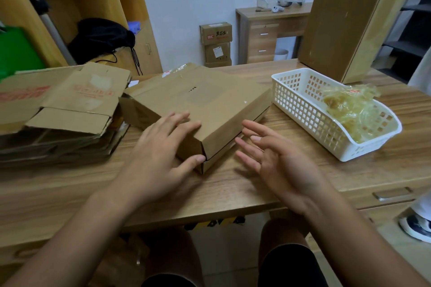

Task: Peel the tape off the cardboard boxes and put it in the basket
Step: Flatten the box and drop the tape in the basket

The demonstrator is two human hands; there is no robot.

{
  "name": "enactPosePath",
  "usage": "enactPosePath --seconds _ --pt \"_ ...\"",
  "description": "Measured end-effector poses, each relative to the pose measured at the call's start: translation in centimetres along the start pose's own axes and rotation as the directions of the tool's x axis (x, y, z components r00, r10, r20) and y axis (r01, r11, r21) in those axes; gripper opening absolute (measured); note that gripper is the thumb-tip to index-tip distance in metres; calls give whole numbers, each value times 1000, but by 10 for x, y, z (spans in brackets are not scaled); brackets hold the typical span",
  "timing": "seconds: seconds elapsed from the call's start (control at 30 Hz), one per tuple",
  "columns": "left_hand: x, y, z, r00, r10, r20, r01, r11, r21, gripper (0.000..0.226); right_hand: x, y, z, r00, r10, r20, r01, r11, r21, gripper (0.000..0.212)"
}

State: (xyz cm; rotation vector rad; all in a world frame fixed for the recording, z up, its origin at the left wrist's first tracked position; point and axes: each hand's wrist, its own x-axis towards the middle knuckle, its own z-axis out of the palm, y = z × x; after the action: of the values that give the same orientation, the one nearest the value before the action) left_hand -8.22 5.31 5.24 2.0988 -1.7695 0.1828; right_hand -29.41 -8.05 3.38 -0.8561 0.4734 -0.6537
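A flat brown cardboard box [198, 102] lies in the middle of the wooden table, one corner pointing at me. My left hand [161, 158] rests on its near left corner, fingers spread straight on top and the thumb against the side edge. Just right of that corner my right hand [272, 161] hovers over the table, fingers extended, holding nothing. A white plastic basket [300, 105] stands to the right with a crumpled wad of yellowish clear tape [352, 109] inside. A strip of clear tape [179, 68] shines at the box's far edge.
A stack of flattened cardboard boxes [63, 109] covers the table's left part. A tall cardboard box [345, 28] stands upright at the back right. A person's shoe [415, 226] shows at the right edge. Wooden shelves stand behind on the left.
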Motion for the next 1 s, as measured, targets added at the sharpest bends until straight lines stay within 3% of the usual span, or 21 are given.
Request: enactPosePath --seconds 0.2,0.53,0.63,0.8,0.9,1.0 --pt "4 4 5 998 51 36 -50 998 -26 66 -3 -3 3 999 -13 32 8 989 150 57" --pt "3 5 13 986 17 -167 -22 999 -27 47 -3 -1 -8 998 -49 -44 51 997 52 51" --pt "3 6 16 976 -8 -217 -8 997 -72 40 -3 -3 -13 989 -109 -98 106 994 -37 36" --pt "1 6 22 955 -23 -294 -17 991 -132 32 -2 -6 -20 950 -253 -184 213 954 -212 34" --pt "2 5 19 945 -35 -326 -28 982 -186 33 -2 -4 -23 930 -348 -118 254 840 -479 41" --pt "3 4 15 934 -41 -355 -45 972 -229 35 1 -2 -21 890 -443 107 343 496 -798 48"
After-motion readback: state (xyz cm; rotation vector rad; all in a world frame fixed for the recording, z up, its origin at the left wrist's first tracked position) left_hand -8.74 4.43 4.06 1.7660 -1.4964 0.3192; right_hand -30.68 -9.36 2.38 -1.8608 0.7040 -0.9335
